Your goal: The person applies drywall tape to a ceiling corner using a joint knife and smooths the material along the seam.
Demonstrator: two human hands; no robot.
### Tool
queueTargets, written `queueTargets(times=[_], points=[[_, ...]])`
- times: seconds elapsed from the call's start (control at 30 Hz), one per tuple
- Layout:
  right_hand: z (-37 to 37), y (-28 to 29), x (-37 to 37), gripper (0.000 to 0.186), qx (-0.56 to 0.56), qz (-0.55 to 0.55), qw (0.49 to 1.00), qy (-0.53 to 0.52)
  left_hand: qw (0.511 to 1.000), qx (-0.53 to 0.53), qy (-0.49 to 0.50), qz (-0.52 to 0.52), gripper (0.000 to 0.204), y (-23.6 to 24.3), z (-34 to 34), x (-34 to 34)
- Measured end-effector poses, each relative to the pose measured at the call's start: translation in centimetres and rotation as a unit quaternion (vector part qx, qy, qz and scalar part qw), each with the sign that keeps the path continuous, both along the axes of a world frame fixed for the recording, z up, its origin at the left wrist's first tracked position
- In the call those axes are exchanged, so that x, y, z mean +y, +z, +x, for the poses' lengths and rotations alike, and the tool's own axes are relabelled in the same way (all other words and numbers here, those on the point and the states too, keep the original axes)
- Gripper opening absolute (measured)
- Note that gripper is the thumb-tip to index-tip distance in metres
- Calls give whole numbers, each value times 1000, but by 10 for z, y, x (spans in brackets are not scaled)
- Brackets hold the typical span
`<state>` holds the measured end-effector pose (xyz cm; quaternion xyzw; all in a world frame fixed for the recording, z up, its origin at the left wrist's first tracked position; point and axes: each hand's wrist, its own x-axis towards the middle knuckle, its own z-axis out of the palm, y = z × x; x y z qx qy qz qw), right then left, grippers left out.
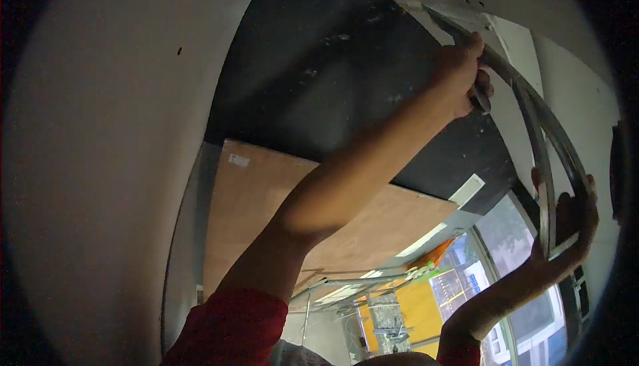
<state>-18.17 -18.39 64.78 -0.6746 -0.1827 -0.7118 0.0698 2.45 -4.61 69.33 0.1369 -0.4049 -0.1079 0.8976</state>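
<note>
Both my arms, in red sleeves, reach up toward the upper right. My left hand (464, 76) is closed around a long grey metal channel (559, 134) near its upper part; a short dark piece below those fingers is too unclear to name. A second metal strip (536, 133) branches down from the channel. Lower right, my right hand (566, 239) grips the lower portion of these strips, its fingers wrapped round them. The channel's upper end lies close to the white edge above the dark panel (299, 60).
A wide white surface (106, 160) fills the left side. A brown board (253, 206) lies along the dark panel. Lower right are glass windows (499, 226), a yellow wall (419, 309), an orange object (436, 256) and thin rails (336, 281); another white surface (576, 86) borders the right.
</note>
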Motion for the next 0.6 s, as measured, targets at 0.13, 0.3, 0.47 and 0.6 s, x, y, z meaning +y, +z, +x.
queueTargets(times=[0.13, 0.3, 0.47, 0.6], points=[[4, 1, 5, 40, -23, -193, 975, 111, 999, -49, 8, -17, 28, -4, 6, -3], [7, -2, 14, 43, -71, -91, 990, -85, 1000, -8, 9, -18, 26, 5, 17, -6], [21, -2, 24, 40, -11, -48, 996, 69, 998, -60, 23, -15, 25, 0, 19, -6], [9, -4, 26, 39, 35, 31, 996, 70, 999, -19, -9, -50, 28, -2, 20, -1]])
